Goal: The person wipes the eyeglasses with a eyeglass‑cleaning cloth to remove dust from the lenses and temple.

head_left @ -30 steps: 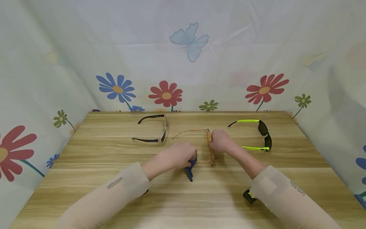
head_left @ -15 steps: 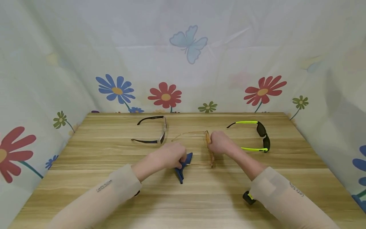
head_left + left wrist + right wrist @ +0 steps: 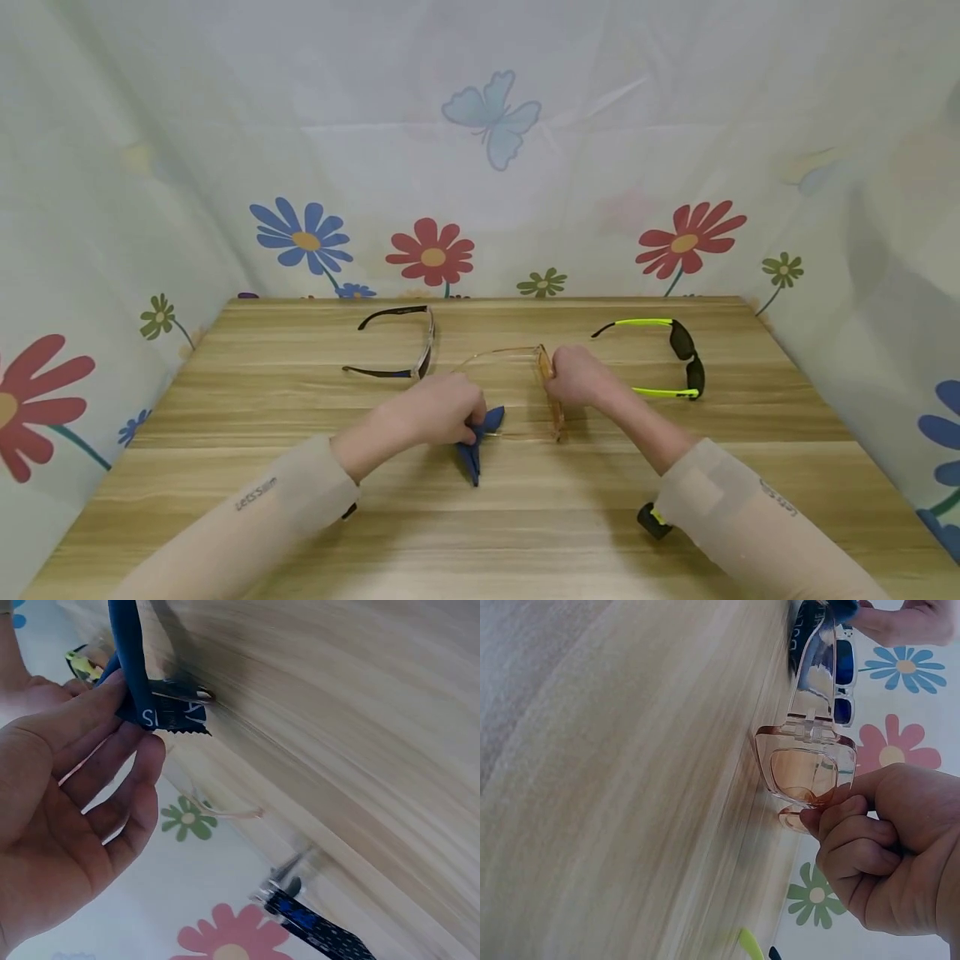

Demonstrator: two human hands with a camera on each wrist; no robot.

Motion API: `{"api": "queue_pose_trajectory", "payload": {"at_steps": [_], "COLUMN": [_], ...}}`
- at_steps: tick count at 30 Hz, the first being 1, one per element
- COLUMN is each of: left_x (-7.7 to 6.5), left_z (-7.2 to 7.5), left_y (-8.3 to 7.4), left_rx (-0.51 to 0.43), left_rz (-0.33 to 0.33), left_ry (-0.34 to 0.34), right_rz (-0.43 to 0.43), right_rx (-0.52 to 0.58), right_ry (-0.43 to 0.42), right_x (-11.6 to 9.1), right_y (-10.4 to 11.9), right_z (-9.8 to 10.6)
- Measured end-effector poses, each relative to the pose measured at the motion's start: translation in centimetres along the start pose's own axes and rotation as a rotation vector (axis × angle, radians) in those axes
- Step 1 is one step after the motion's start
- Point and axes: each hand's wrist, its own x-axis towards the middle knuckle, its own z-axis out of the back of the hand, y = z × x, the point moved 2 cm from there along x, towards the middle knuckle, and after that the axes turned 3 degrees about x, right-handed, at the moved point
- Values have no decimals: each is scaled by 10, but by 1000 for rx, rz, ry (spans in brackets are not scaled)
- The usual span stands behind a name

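Note:
A pair of clear amber glasses [image 3: 553,408] stands mid-table, lenses toward the right, temples pointing left. My right hand [image 3: 577,377] pinches the front of the frame near the bridge, with a tinted lens [image 3: 804,774] plain in the right wrist view. Thumb and fingers of my left hand [image 3: 431,410] pinch a dark blue cloth [image 3: 470,462] folded over the near temple [image 3: 510,437]. In the left wrist view, the printed cloth [image 3: 132,656] has a zigzag edge, and the temple's tip [image 3: 202,695] sticks out beyond it.
Dark-armed sunglasses with a clear frame [image 3: 417,367] lie behind my left hand. Black sunglasses with neon yellow temples [image 3: 684,342] lie at the back right. A flower-patterned curtain [image 3: 345,158] borders the wooden table [image 3: 525,533].
My left hand has moved left with the blue cloth, along the near temple from close to the frame toward its tip. The right hand keeps its pinch on the glasses.

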Motion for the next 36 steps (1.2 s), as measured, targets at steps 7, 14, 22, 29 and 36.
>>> {"api": "queue_pose_trajectory", "payload": {"at_steps": [7, 14, 22, 29, 36], "left_x": [13, 30, 46, 59, 64], "left_z": [1, -4, -4, -7, -12], "left_y": [-16, -32, -48, -61, -67], "left_rx": [-19, 58, 80, 144, 186], "left_rz": [-51, -91, -96, -89, -71], "left_ry": [3, 2, -10, -39, -64], "right_rz": [-21, -23, -14, 15, 49], "right_rx": [5, -9, 4, 26, 9], "right_ry": [11, -3, -9, -16, -44], "right_x": [-1, -1, -1, 1, 6], "right_y": [1, 1, -1, -2, -12], "right_z": [1, 2, 1, 1, -6]}}
